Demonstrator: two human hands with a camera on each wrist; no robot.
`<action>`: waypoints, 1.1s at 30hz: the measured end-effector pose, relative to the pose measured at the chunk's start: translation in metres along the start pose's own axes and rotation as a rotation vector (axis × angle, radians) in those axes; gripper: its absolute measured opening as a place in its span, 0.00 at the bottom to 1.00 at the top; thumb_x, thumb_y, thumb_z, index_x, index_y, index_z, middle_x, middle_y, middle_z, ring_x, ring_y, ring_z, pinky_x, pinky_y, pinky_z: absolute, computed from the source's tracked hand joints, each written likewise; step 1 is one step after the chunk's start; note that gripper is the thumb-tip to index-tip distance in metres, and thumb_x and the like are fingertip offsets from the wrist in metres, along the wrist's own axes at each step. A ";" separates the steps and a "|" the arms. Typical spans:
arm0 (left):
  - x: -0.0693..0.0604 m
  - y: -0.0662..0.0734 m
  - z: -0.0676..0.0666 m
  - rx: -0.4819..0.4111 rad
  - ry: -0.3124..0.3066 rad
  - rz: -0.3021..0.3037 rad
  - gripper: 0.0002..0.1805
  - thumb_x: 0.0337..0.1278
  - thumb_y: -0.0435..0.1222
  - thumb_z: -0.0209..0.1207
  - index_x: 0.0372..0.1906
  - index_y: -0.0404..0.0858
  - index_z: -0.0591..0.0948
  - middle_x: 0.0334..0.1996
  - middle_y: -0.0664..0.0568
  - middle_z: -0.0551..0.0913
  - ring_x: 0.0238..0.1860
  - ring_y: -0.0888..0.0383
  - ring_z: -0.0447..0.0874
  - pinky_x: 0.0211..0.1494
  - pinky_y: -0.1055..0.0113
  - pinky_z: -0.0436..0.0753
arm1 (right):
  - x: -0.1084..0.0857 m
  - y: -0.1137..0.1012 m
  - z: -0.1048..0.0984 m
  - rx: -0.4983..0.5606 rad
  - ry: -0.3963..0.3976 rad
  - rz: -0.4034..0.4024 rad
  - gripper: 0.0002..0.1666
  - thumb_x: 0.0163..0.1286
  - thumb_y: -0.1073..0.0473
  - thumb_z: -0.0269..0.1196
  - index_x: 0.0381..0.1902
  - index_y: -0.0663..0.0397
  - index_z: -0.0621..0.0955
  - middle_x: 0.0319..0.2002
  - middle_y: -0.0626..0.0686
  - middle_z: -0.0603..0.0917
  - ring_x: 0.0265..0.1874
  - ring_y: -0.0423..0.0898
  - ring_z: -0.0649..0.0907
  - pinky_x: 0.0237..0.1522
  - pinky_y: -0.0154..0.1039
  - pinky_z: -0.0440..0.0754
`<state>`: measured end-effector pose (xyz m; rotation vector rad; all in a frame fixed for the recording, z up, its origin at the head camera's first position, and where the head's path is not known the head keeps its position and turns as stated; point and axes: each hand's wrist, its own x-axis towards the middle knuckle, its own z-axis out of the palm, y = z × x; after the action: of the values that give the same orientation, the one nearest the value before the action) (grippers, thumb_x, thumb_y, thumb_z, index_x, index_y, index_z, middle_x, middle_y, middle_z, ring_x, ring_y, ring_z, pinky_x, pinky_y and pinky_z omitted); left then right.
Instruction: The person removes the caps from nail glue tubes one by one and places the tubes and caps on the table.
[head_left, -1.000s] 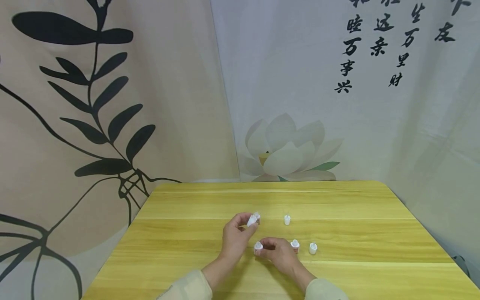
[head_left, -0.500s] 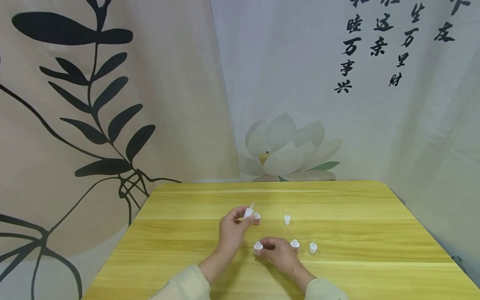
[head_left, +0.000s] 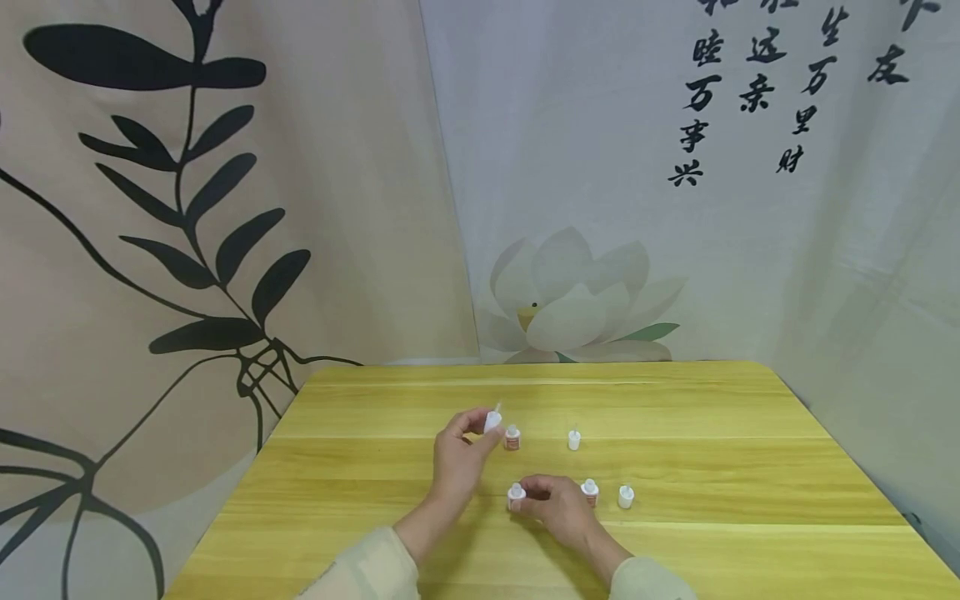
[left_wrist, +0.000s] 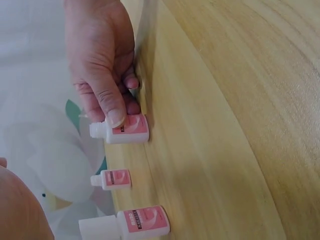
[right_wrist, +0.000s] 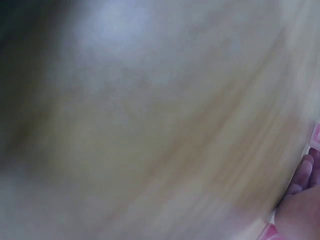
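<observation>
Toward eleven o'clock, the left hand (head_left: pixel 456 467) and its white cap (head_left: pixel 492 422) have moved clear of the far bottle (head_left: pixel 512 440), and the cap's thin tip (head_left: pixel 498 407) now points up; the right hand (head_left: pixel 558 507) has stayed put. Left fingers pinch the cap in the air, at ten o'clock from the far bottle, which stands upright and capless on the desk (head_left: pixel 712 433). Right fingers grip the near bottle (head_left: pixel 516 495), also capless, at six o'clock from the far one. Another open bottle (head_left: pixel 590 492) stands at three o'clock, just past the right hand, with a loose cap (head_left: pixel 626 498) beyond it; a second loose cap (head_left: pixel 574 441) stands at three o'clock from the far bottle. Toward six o'clock in the left wrist view stands a capped bottle (left_wrist: pixel 145 220). Uncapping looks like the step in hand; the next move probably calls for setting the held cap down, tip up, before turning to that capped bottle.
</observation>
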<state>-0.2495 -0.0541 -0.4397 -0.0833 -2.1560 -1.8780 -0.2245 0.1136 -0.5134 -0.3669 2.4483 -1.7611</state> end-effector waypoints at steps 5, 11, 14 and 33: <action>-0.003 0.019 -0.004 -0.053 0.014 -0.032 0.14 0.54 0.30 0.69 0.47 0.34 0.85 0.36 0.47 0.82 0.33 0.55 0.72 0.31 0.73 0.70 | 0.000 0.000 0.000 0.003 0.000 0.001 0.14 0.61 0.57 0.72 0.43 0.57 0.86 0.40 0.50 0.87 0.41 0.46 0.83 0.43 0.39 0.82; 0.008 0.005 -0.008 -0.051 0.019 -0.042 0.15 0.54 0.35 0.70 0.48 0.40 0.85 0.37 0.51 0.82 0.35 0.55 0.73 0.34 0.71 0.72 | 0.000 0.000 0.000 -0.011 -0.002 0.012 0.15 0.61 0.56 0.72 0.44 0.55 0.86 0.40 0.49 0.87 0.41 0.46 0.82 0.45 0.42 0.82; 0.011 0.007 -0.012 -0.035 0.024 -0.030 0.16 0.55 0.36 0.70 0.49 0.39 0.84 0.38 0.51 0.82 0.37 0.56 0.73 0.34 0.71 0.71 | 0.000 0.000 0.000 -0.016 -0.006 0.016 0.15 0.61 0.55 0.72 0.44 0.55 0.86 0.40 0.48 0.87 0.42 0.46 0.82 0.45 0.44 0.81; 0.028 0.005 -0.031 0.026 0.071 -0.038 0.13 0.55 0.34 0.70 0.47 0.40 0.85 0.37 0.51 0.83 0.39 0.56 0.75 0.38 0.68 0.73 | 0.000 0.000 0.000 -0.018 0.002 0.012 0.14 0.61 0.55 0.72 0.43 0.54 0.86 0.40 0.48 0.87 0.42 0.46 0.82 0.46 0.44 0.81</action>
<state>-0.2698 -0.0876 -0.4250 0.0292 -2.1490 -1.8439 -0.2242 0.1141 -0.5136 -0.3513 2.4641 -1.7358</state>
